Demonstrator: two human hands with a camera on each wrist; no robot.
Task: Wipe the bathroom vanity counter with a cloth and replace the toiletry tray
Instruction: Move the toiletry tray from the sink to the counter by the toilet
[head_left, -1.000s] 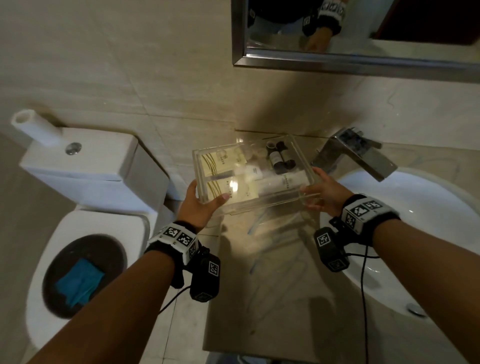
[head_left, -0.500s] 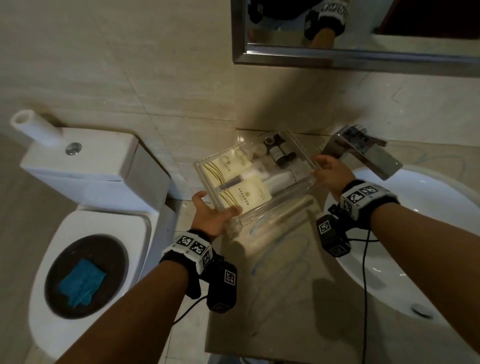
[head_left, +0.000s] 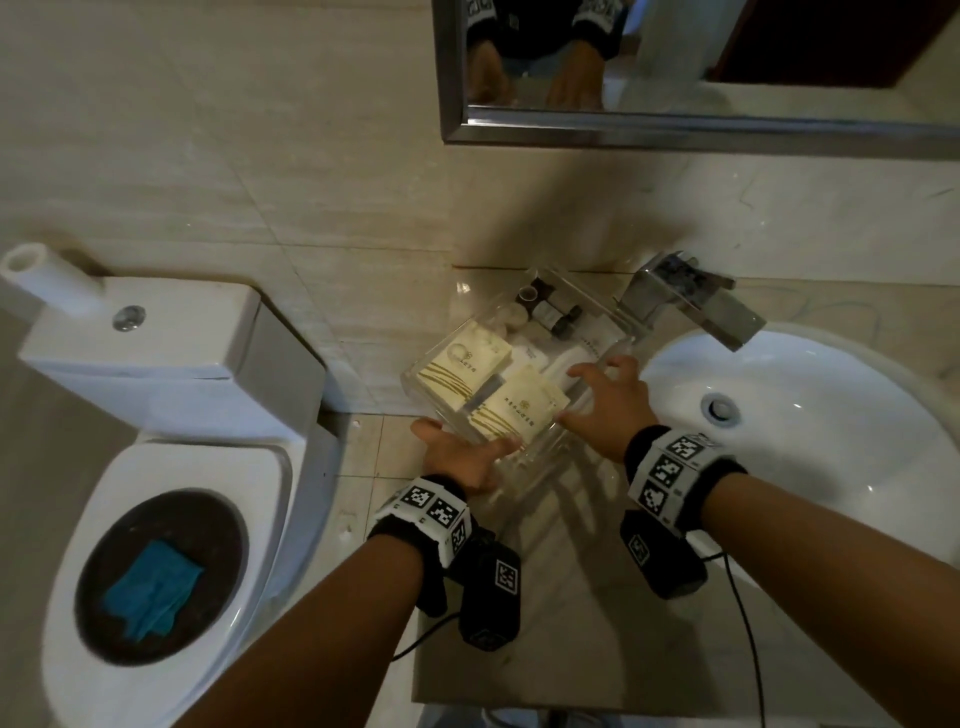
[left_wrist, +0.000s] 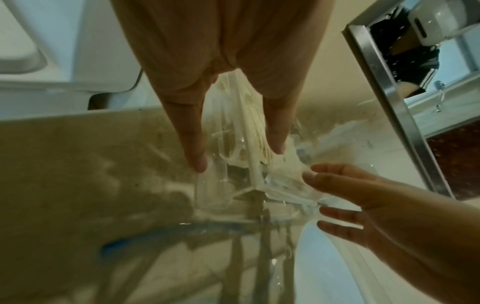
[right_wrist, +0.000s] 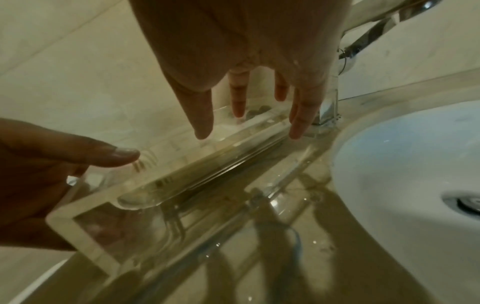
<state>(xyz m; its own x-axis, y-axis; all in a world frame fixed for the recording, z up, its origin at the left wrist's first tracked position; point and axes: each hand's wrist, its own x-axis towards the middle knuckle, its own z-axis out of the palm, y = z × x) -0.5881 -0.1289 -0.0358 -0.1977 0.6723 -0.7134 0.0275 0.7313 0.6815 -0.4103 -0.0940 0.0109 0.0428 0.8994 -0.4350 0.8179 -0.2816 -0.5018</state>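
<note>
The clear acrylic toiletry tray (head_left: 587, 304) holds cream sachets (head_left: 472, 364) and small dark bottles (head_left: 553, 312). It stands at an angle on the beige vanity counter (head_left: 571, 597), near the back wall and left of the faucet. My left hand (head_left: 462, 457) lies against the tray's near-left corner with straight fingers (right_wrist: 114, 154). Over the tray's right side my right hand (head_left: 602, 395) is spread, fingers straight (right_wrist: 202, 123), gripping nothing. The blue cloth (head_left: 150, 592) lies crumpled on the dark toilet lid at lower left.
A chrome faucet (head_left: 691, 301) stands just right of the tray, above the white basin (head_left: 831, 467). A framed mirror (head_left: 675, 119) hangs on the tiled wall above. The white toilet tank (head_left: 156, 353) stands left of the counter's edge. Blue streaks (left_wrist: 168, 234) mark the counter.
The tray went from held in the air down and back to the counter's rear, turning as it went. My right hand let go of its far edge and opened over the near right side.
</note>
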